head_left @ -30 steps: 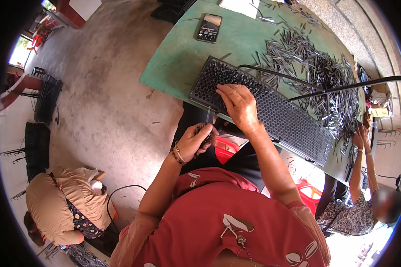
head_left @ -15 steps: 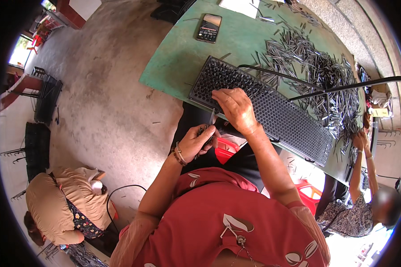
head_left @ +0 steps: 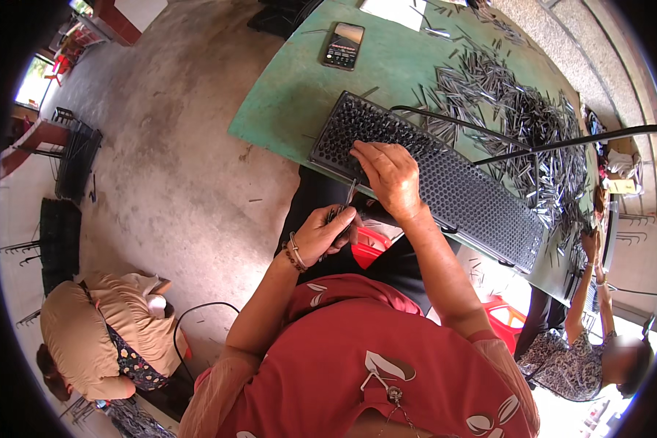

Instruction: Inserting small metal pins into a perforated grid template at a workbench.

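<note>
A long black tray full of round holes [head_left: 463,193] lies slantwise along the near edge of the green table. Over its left part is my right hand [head_left: 394,179], fingers bent and pressed together just above the holes; what they pinch, if anything, is hidden. Short dark pieces stand in the holes around those fingers. My left hand [head_left: 328,232] is closed below the tray's near edge, around a bunch of thin dark strips [head_left: 336,214]. One strip [head_left: 352,191] sticks up from it toward the tray.
A heap of loose dark strips [head_left: 540,131] covers the table's [head_left: 285,117] right side. A phone [head_left: 343,46] lies at the back left. Black rods [head_left: 591,139] cross above the tray. One person [head_left: 566,358] reaches to the table at right; another [head_left: 109,332] bends at lower left.
My right hand has shifted slightly to the right over the tray. A strip now juts up more clearly from my left hand. The person at right has lowered their hands a little.
</note>
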Available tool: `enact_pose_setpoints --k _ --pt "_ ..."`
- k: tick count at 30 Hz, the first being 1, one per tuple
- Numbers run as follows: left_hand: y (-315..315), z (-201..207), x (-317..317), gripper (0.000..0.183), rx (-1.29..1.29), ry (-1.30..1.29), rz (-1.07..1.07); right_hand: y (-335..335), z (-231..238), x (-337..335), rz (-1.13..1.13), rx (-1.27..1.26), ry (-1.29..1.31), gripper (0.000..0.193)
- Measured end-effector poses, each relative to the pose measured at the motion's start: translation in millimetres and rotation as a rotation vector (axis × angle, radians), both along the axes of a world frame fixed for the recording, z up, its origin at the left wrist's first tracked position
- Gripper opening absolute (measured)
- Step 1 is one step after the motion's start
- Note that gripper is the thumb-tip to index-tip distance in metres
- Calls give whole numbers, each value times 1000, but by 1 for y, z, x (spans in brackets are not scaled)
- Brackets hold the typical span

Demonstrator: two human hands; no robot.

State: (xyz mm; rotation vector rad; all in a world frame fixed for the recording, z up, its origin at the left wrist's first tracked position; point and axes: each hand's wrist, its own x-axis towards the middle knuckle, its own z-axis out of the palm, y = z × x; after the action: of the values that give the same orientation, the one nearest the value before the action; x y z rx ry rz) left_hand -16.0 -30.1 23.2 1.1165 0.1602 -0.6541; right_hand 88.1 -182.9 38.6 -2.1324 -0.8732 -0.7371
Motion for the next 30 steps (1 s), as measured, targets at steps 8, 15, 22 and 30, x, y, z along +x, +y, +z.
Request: enact_pose_setpoints --k 8,15,22,30 --pt "0 0 -4 31 9 3 16 5 4 2 -38 41 35 16" --pt "1 5 -11 32 -2 -12 18 7 4 -3 -106 57 112 13" --pt "0 9 -19 31 -13 -2 9 10 1 -4 -91 100 120 13" --pt "-5 12 -24 30 43 4 -3 9 5 -4 -129 114 226 12"
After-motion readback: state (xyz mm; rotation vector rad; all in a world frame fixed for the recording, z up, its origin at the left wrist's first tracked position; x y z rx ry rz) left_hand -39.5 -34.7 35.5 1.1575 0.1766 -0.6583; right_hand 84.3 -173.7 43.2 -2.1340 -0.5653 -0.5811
